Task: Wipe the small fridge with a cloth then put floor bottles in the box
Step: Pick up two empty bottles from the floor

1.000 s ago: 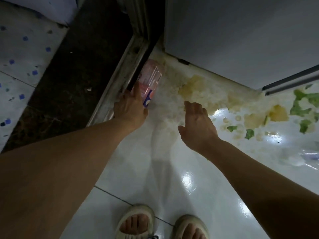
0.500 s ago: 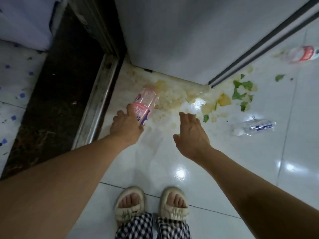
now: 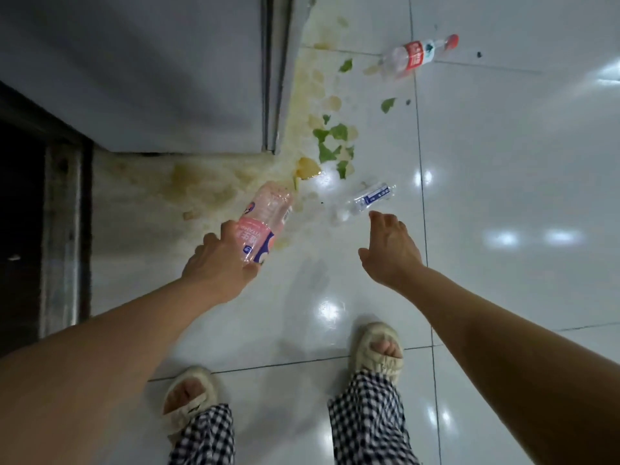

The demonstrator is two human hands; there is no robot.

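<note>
Glossy white tiled floor (image 3: 503, 297), smeared with a yellowish spill (image 3: 208, 186) and scattered green leaf scraps (image 3: 330, 142) beside the pale grey fridge (image 3: 134, 78) at 11 o'clock. Dark doorway threshold (image 3: 60, 229) at 9 o'clock.

Left hand (image 3: 218, 263): closed around the lower end of the pink-labelled bottle (image 3: 265, 218), carried off the floor and tilted toward 1 o'clock above the stained patch; gripped low on the body, probably for a secure one-handed hold while the other hand worked.

Right hand (image 3: 389, 250): open, empty, fingers spread and extended toward 11 o'clock, tips just short of the clear blue-labelled bottle (image 3: 364, 201); judged to be a reach, the spread suited to closing over a bottle lying on its side.

Clear blue-labelled bottle: flat on the tile near the centre, just beyond the spill's edge.

Red-labelled bottle (image 3: 416, 57): on its side at 1 o'clock, well apart from both hands, untouched.

Box: not in view. Cloth: not in view.

Sandalled feet (image 3: 379, 350) and checked trousers (image 3: 365, 427) at 6 o'clock, planted clear of the mess.

Stage judged: bottle collection under way, one bottle in hand, two left on the floor.
</note>
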